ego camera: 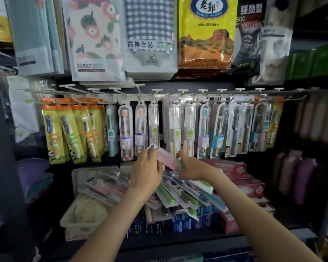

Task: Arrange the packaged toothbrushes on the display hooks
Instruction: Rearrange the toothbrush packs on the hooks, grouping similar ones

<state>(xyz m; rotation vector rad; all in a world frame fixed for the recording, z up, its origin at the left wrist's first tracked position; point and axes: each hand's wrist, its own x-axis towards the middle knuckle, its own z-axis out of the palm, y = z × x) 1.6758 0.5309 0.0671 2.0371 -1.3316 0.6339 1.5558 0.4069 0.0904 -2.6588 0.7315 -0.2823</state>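
Loose toothbrush packs point(170, 191) lie heaped mid-shelf point(187, 241). Just above them, the left hand point(147, 165) pinches the upper-left end of one pink pack point(166, 156) and the right hand point(192, 168) grips its lower-right end. The pack's long axis runs crosswise. The display hooks point(156, 100) stand straight beyond and higher, nearest the left-held end.

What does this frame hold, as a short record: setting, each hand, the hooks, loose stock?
setting: shop display, row of metal display hooks under hanging packaged towels
left: left hand grips one end of a flat pink toothbrush package
right: right hand grips its other end
package state: held below the hooks, not yet hung
hooks: most carry hanging packaged toothbrushes
loose stock: pile of packaged toothbrushes on the shelf beneath the hands
beside pile: red toothpaste boxes
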